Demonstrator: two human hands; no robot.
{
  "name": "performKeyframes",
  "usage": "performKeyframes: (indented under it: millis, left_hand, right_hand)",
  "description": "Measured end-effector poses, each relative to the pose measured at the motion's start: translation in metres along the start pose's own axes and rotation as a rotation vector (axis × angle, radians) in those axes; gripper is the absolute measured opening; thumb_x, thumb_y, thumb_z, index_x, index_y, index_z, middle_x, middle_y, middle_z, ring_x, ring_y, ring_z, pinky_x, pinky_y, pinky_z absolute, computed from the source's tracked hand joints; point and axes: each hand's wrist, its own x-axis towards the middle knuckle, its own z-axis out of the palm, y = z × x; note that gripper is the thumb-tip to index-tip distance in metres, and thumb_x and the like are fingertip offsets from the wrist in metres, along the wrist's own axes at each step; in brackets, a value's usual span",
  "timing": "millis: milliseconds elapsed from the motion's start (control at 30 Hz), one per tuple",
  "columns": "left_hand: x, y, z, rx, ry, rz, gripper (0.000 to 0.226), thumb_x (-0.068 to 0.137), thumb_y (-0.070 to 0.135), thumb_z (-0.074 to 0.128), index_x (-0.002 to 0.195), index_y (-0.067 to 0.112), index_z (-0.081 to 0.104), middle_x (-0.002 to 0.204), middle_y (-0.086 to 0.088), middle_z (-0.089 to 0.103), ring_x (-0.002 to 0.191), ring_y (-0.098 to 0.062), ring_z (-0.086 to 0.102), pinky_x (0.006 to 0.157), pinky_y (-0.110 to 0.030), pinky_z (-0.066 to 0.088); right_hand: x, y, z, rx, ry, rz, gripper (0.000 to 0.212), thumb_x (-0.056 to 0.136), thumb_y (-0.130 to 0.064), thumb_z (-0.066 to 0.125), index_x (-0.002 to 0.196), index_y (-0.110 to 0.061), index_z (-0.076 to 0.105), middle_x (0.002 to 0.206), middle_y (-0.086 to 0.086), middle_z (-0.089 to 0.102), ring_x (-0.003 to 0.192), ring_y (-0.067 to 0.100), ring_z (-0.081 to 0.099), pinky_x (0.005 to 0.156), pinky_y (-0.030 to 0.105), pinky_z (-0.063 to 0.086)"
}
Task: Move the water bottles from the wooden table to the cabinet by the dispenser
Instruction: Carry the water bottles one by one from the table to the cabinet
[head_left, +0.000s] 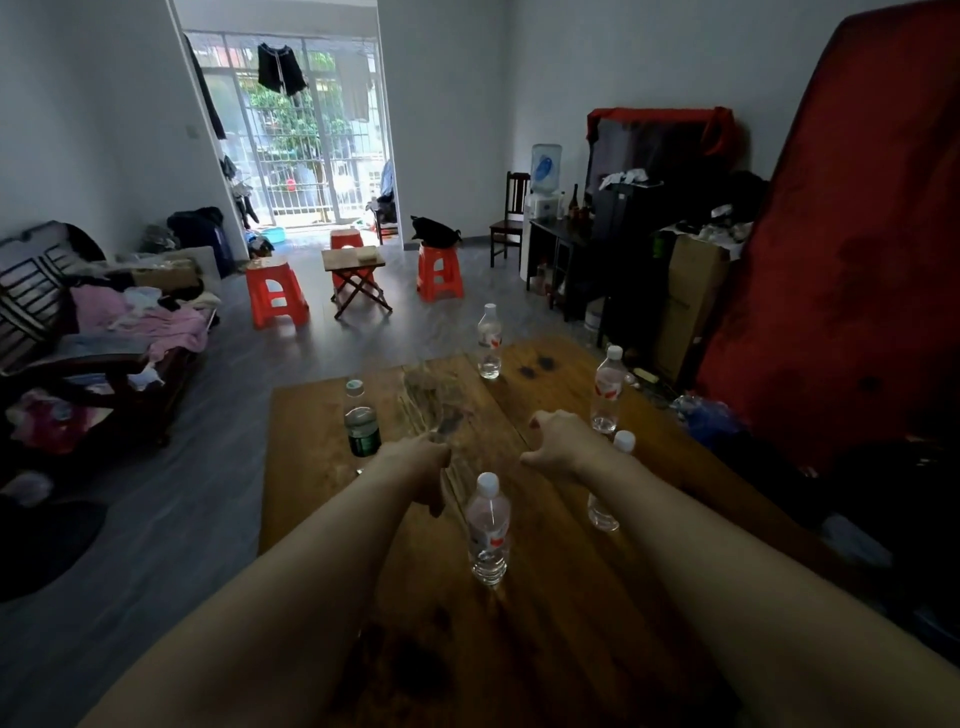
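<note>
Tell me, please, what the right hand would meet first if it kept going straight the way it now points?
Probably the red-labelled bottle standing just beyond and slightly right of the right hand. Depth is hard to judge from this single view, so it might pass just left of it over the bare wooden table.

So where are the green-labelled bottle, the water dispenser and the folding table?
green-labelled bottle (362, 422): head view, on its clear body above the label.
water dispenser (545, 167): head view, on the blue jug on top.
folding table (352, 258): head view, on its wooden top.
</note>
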Motion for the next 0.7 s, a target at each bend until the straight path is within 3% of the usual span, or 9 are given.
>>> performKeyframes:
  millis: [200,333,533,700]
  left_hand:
    - [0.058,-0.008,0.011,-0.133,-0.093,0.023,0.082,0.073,0.031,0.089,0.144,0.033,0.048,0.152,-0.001,0.042,0.131,-0.028,0.051,0.092,-0.038,0.052]
    - [0.078,-0.014,0.021,-0.176,-0.188,0.011,0.084,0.076,0.029,0.087,0.147,0.034,0.044,0.155,-0.001,0.039,0.135,-0.029,0.047,0.097,-0.04,0.051]
    - [0.097,-0.009,0.031,-0.239,-0.304,0.052,0.083,0.078,0.029,0.086,0.149,0.032,0.042,0.159,-0.004,0.035,0.142,-0.03,0.04,0.105,-0.041,0.046]
    - [0.108,0.005,0.045,-0.397,-0.346,0.106,0.104,0.075,0.029,0.089,0.158,0.027,0.025,0.163,-0.004,0.031,0.147,-0.03,0.035,0.115,-0.045,0.042]
  right_hand:
    - [0.051,0.009,0.012,0.006,-0.081,0.02,0.059,0.083,-0.036,0.069,0.135,-0.018,0.046,0.133,0.008,0.052,0.114,0.023,0.054,0.084,0.033,0.05]
    - [0.075,0.014,0.012,-0.015,-0.1,0.014,0.06,0.083,-0.037,0.069,0.135,-0.017,0.047,0.133,0.009,0.052,0.117,0.025,0.053,0.09,0.037,0.05]
    - [0.091,0.027,0.014,0.018,-0.114,-0.01,0.058,0.083,-0.036,0.069,0.134,-0.017,0.048,0.132,0.009,0.053,0.113,0.024,0.055,0.087,0.034,0.052]
    - [0.091,0.04,0.018,0.066,-0.15,0.009,0.055,0.087,-0.032,0.066,0.136,-0.016,0.046,0.135,0.01,0.052,0.117,0.024,0.054,0.087,0.031,0.048]
